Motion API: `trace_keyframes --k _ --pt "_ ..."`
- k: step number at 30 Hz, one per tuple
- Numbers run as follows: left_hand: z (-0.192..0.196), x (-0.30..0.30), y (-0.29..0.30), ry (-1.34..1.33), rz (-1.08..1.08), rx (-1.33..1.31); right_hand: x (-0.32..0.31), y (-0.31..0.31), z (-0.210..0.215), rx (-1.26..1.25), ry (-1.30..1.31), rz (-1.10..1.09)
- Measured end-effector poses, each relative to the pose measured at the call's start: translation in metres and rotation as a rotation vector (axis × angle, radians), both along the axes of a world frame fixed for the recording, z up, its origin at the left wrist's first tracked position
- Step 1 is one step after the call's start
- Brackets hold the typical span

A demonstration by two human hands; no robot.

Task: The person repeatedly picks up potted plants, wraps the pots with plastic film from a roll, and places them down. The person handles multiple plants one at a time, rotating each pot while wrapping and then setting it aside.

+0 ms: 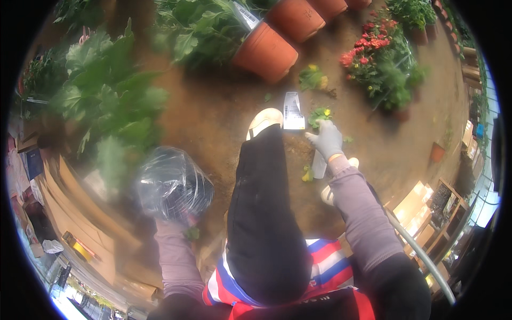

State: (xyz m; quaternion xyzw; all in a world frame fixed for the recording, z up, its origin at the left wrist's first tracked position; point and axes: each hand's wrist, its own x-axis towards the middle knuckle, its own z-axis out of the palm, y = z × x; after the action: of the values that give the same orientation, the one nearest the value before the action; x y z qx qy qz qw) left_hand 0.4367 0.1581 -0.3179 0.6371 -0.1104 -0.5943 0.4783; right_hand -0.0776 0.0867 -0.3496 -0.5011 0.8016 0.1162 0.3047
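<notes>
Reaching down to the far dirt floor, my gloved right hand (325,137) curls its fingers around a small green sprig with yellow flowers (319,113). My left hand (172,223) is mostly hidden behind a crumpled clear plastic wrap (172,183), so I cannot tell its grip, though it seems to carry the wrap. I judge the pick-up partway: another yellow-flowered sprig (312,77) lies farther off and a scrap (307,174) nearer. A white rectangular label (293,111) lies just left of the right hand; a second white tag (246,15) sticks from the far terracotta pot (265,52).
</notes>
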Motion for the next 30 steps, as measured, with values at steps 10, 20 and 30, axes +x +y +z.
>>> trace_keyframes --k 10,20,30 --pt "-0.01 -0.023 -0.011 0.003 -0.112 -0.128 0.07 -0.084 -0.026 -0.249 0.069 0.002" --pt "-0.005 -0.038 -0.044 -0.375 -0.498 -0.585 0.232 -0.115 0.057 -0.419 -0.336 0.367" --pt "-0.051 -0.027 -0.066 0.469 0.069 -0.277 0.25 -0.13 0.006 0.245 -1.564 -0.107"
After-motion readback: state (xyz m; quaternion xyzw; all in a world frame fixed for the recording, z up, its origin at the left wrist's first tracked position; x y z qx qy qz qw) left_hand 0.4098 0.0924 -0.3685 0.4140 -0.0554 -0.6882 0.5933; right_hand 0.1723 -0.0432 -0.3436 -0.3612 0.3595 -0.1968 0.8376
